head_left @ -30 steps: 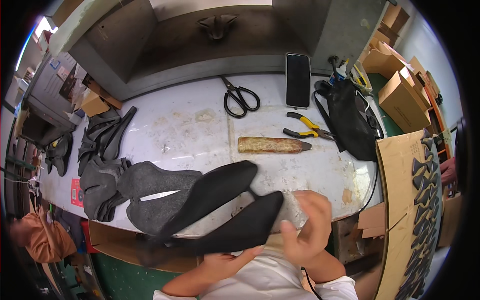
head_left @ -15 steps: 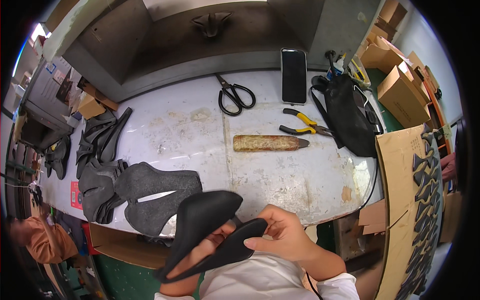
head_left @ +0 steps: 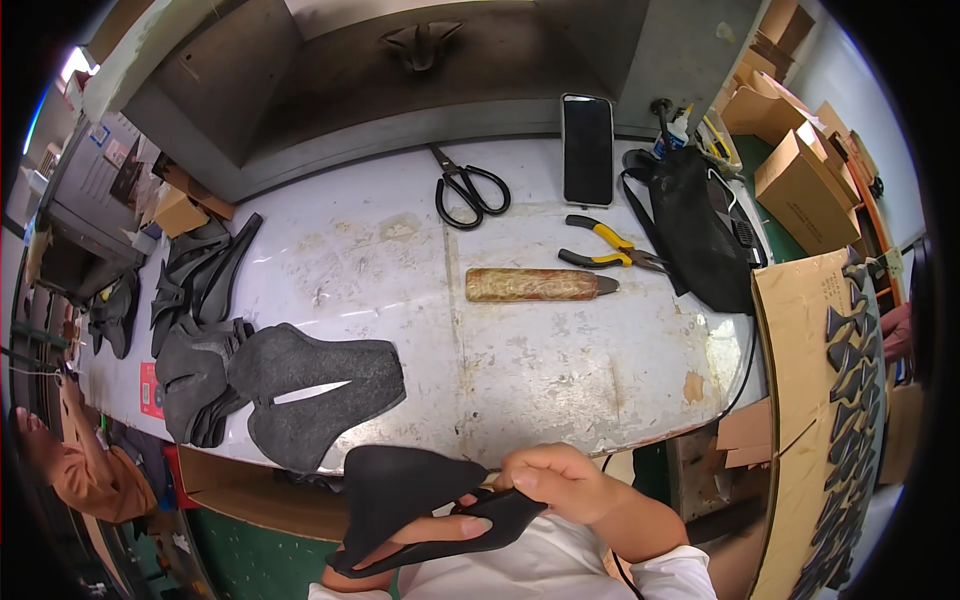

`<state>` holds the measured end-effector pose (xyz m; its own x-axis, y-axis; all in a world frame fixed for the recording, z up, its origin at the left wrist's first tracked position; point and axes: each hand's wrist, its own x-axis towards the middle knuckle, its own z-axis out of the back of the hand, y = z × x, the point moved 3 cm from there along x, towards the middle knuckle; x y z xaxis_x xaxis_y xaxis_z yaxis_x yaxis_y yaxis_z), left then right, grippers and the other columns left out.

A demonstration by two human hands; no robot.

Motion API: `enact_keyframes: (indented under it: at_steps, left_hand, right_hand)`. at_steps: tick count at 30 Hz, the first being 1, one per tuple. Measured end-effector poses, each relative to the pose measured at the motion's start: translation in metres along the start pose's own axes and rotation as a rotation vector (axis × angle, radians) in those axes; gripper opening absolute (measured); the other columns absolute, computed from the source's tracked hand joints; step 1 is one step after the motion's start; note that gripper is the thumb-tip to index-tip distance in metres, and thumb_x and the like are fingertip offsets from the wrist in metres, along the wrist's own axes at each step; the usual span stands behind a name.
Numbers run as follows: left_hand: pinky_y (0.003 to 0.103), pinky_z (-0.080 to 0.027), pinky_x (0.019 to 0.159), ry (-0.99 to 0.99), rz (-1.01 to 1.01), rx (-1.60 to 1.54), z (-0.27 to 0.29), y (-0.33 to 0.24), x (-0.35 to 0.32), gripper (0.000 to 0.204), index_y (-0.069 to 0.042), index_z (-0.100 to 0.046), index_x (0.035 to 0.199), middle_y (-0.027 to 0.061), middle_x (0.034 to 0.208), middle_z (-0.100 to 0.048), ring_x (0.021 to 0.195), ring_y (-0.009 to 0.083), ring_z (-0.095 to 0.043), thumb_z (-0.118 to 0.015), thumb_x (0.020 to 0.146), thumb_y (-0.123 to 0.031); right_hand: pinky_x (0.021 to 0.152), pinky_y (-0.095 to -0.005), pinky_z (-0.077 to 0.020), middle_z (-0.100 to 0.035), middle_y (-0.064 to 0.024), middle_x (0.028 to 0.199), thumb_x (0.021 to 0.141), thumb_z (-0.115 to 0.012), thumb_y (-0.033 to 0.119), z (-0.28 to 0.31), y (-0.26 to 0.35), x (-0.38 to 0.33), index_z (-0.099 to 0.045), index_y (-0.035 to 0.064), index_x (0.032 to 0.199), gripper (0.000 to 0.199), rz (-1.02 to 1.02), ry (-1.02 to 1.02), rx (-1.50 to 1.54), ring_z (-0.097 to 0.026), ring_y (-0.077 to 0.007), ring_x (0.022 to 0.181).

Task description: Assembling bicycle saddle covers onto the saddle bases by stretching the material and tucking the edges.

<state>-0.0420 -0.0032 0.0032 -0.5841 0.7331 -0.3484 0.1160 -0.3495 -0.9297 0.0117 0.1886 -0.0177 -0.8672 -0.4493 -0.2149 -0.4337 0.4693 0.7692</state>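
Note:
Close to my body I hold a black, flexible piece (head_left: pixel 400 490) shaped like a bicycle saddle cover, folded into two long flaps. My left hand (head_left: pixel 445 528) reaches in between the flaps, its thumb lying along the lower one; the other fingers are mostly hidden. At the piece's right end, my right hand (head_left: pixel 560 484) pinches the edge with thumb and bent fingers. Just beyond, on the white table (head_left: pixel 540 370), lies a dark grey saddle-shaped pad (head_left: pixel 345 385) with a slit in its middle. Beside it on the left is a stack of similar grey pads (head_left: pixel 195 385).
Scissors (head_left: pixel 465 190), a phone (head_left: pixel 587 150), yellow-and-black pliers (head_left: pixel 612 250) and a knife with a wrapped handle (head_left: pixel 535 285) lie farther back. A black bag (head_left: pixel 700 230) sits at right, near cardboard (head_left: pixel 805 330). More black parts (head_left: pixel 205 270) lie left. A person (head_left: pixel 95 475) is at far left.
Both hands have lowered the black piece toward my body, and its upper flap has dropped away from the grey pad. My left thumb now shows on the lower flap.

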Motion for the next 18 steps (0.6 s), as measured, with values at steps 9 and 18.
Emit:
enact_keyframes:
  at_steps: [9, 18]
  left_hand:
    - [0.031, -0.051, 0.077, -0.149, 0.262, -0.562, -0.031, -0.012, 0.003, 0.040, 0.008, -0.057, 0.116, 0.0141, 0.092, -0.067, 0.084, 0.0170, -0.064, -0.065, 0.085, -0.016]
    - [0.028, -0.052, 0.076, -0.305, 0.110, -0.593, -0.039, -0.012, 0.003, 0.034, 0.004, -0.058, 0.112, 0.0116, 0.092, -0.067, 0.083, 0.0154, -0.064, -0.067, 0.086, -0.017]
  right_hand:
    - [0.058, -0.0244, -0.0400, -0.059, -0.0042, 0.080, 0.103, -0.048, 0.023, 0.008, -0.002, 0.008, -0.057, 0.0004, 0.082, 0.032, 0.141, -0.320, 0.303, -0.047, -0.0105, 0.063]
    - [0.055, -0.0265, -0.0362, -0.044, -0.0022, 0.068, 0.103, -0.047, 0.018, -0.002, 0.007, 0.004, -0.050, 0.0006, 0.083, 0.027, 0.164, -0.270, -0.057, -0.038, -0.0079, 0.062]
